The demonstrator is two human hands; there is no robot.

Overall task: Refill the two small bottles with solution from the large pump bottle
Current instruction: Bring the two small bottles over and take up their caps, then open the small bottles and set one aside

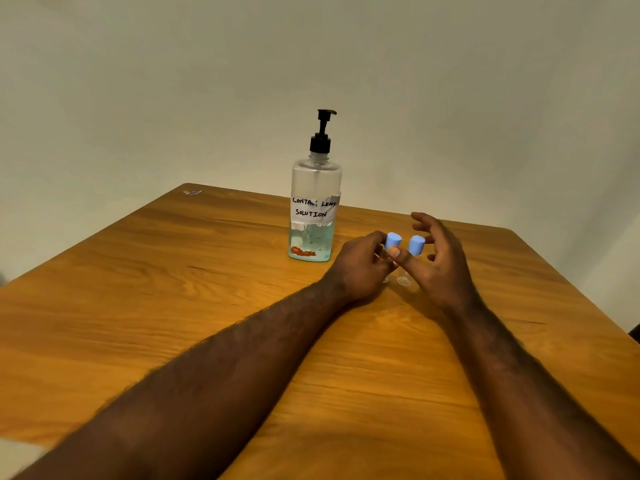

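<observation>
One legible text is present. A white tape label (314,209) wraps the front of the pump bottle (313,181) around its middle, just above the blue-tinted liquid. The label carries black handwritten capitals in two lines. Upper line: "CONTACT LENS"; the last letter of the first word falls on a crease in the tape and is only partly formed. Lower line: "SOLUTION". Below the label, near the base of the pump bottle, an orange patch (303,251) shows no readable characters.
</observation>
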